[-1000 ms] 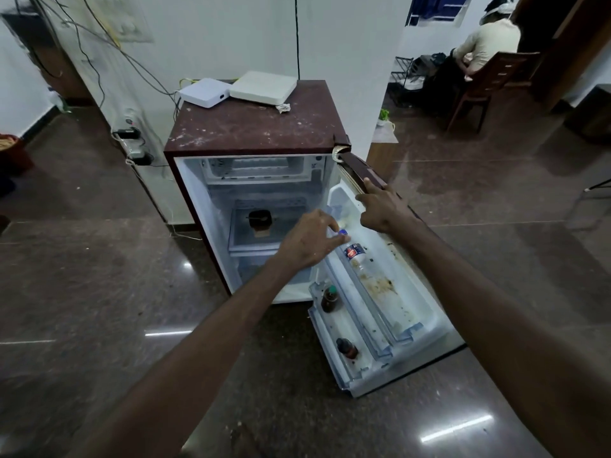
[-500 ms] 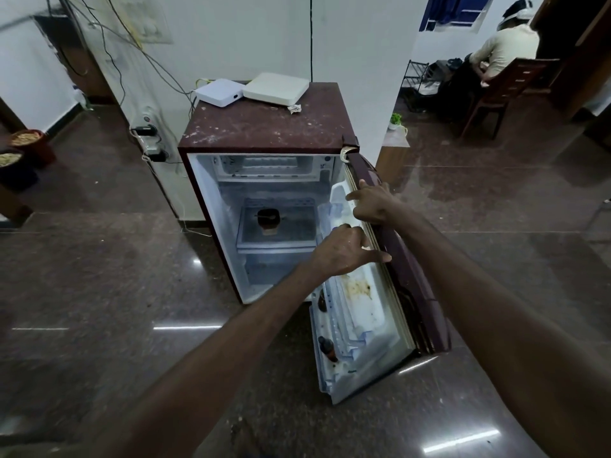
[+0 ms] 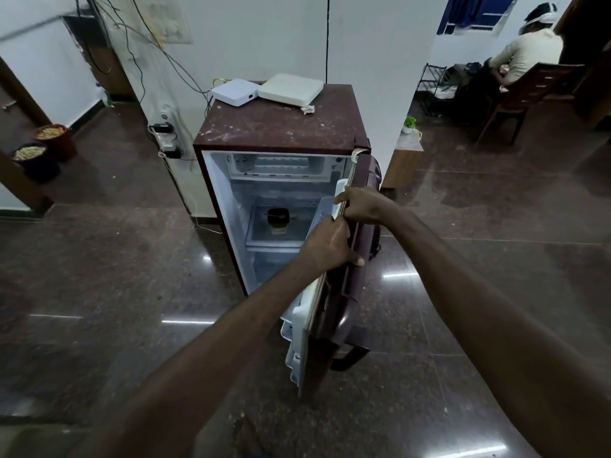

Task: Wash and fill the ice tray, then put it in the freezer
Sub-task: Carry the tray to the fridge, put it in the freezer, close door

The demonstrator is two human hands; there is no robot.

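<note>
At the fridge (image 3: pixel 281 127), my left hand (image 3: pixel 330 246) and right hand (image 3: pixel 360 206) both grip the edge of the half-open door (image 3: pixel 344 312); the ice tray I cannot make out (perhaps inside the freezer compartment (image 3: pixel 277 165) up top). To shut it well, I'd swing evenly, clear the inner lip before the seal meets, then press flat.

Floor: polished dark stone floor (image 3: pixel 99 276) carries maroon refrigerator (image 3: pixel 281 130).
Refrigerator top: small white box (image 3: pixel 234 91) just beside larger flat white box (image 3: pixel 290 88), at rear.
</note>
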